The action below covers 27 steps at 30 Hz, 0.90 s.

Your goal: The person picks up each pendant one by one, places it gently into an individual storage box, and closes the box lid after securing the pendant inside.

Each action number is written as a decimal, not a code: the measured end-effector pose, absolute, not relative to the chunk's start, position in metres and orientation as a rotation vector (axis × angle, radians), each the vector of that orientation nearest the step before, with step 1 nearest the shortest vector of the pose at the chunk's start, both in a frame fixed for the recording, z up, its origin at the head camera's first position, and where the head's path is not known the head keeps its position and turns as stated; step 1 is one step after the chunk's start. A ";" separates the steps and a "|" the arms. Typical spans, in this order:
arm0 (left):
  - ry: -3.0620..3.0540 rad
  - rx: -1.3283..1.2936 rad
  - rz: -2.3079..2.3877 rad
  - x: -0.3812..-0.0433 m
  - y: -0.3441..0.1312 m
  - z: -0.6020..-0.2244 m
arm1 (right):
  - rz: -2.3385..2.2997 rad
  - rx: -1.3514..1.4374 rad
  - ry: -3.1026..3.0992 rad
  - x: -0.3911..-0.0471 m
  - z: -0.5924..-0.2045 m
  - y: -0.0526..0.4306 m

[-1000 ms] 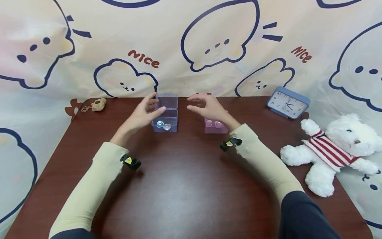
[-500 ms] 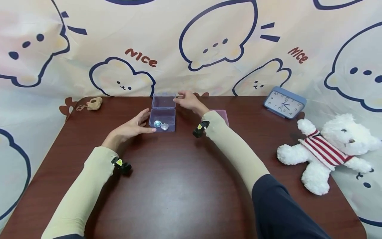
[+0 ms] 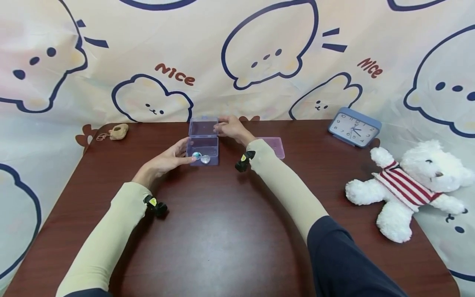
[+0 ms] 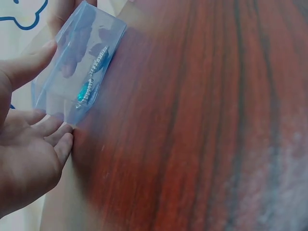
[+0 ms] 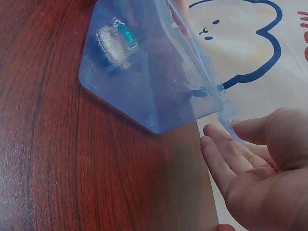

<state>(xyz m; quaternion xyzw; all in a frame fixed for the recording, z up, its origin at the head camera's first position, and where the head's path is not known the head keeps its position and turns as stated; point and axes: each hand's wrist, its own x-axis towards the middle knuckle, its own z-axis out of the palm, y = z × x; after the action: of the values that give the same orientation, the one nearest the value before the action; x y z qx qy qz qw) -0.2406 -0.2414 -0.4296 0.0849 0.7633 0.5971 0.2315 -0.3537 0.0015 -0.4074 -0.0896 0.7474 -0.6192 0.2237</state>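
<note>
A small translucent blue plastic box (image 3: 211, 143) stands on the table near its back edge, its hinged lid (image 3: 202, 127) raised. Inside lie two sparkling gem pieces, a blue-green one (image 3: 196, 155) and a clear one (image 3: 205, 159); their exact kind is hard to tell. My left hand (image 3: 163, 162) holds the box at its left side, thumb toward the front corner and fingers along the side. At the lid's right edge, my right hand (image 3: 232, 128) pinches the lid between thumb and fingers, as the right wrist view shows at the lid's rim (image 5: 226, 115).
A pink translucent box (image 3: 275, 146) sits right of the blue box, partly behind my right forearm. Farther right are a blue alarm clock (image 3: 355, 128) and a white teddy bear (image 3: 412, 185). A small beige trinket (image 3: 118, 131) lies at the back left. A patterned cloth hangs behind.
My right hand has moved left from above the pink box to the blue box's lid and taken hold. My left hand has come down to the blue box's left side.
</note>
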 end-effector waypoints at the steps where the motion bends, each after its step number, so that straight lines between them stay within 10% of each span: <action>1: 2.103 0.235 1.635 -0.240 -0.241 -0.430 | -1.712 -0.243 2.057 -0.354 -0.407 0.001; 27: 2.115 0.256 1.558 -0.242 -0.244 -0.432 | -1.807 -0.307 2.136 -0.357 -0.395 0.003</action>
<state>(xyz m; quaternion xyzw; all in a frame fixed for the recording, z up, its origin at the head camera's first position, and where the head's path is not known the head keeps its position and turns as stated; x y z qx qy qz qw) -0.2416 -0.2441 -0.4318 0.0939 0.7763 0.5717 0.2483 -0.3571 0.0028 -0.3952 -0.1077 0.7488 -0.6334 0.1628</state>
